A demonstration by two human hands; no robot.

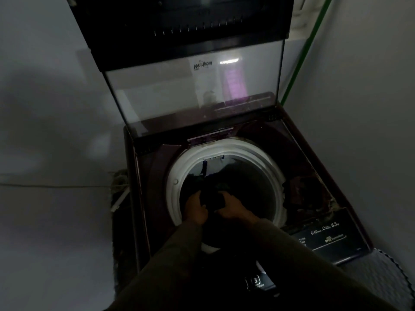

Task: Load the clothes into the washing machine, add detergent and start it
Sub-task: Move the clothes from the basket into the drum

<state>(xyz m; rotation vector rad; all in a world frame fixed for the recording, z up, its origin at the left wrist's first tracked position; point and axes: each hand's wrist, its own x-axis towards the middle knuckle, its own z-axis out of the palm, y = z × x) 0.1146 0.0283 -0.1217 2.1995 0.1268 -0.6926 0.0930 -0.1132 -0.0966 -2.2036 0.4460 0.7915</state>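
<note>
Pretty dark feed here, but I can make out the basics. I'm looking down into a top-load washer with its glass lid propped up at the far side, a logo sticker showing mirrored through it. The white drum rim rings a very dark tub.

Both my hands are down inside the drum opening on the near-left side. My left hand has its fingers curled onto a dark piece of clothing, and my right hand grips the same bundle from the other side, thumb over the top. So the cloth sits between the two hands, just inside the rim. More dark clothes seem to lie in the tub just beyond it, though it's too murky to tell them apart. Something white with a blue strip shows at the far inside wall.

Both sleeves run in from the near edge and cover part of the control panel, which sits at the near right with some white print and "6.5" on it. A green pole leans in the far right corner against the wall.
</note>
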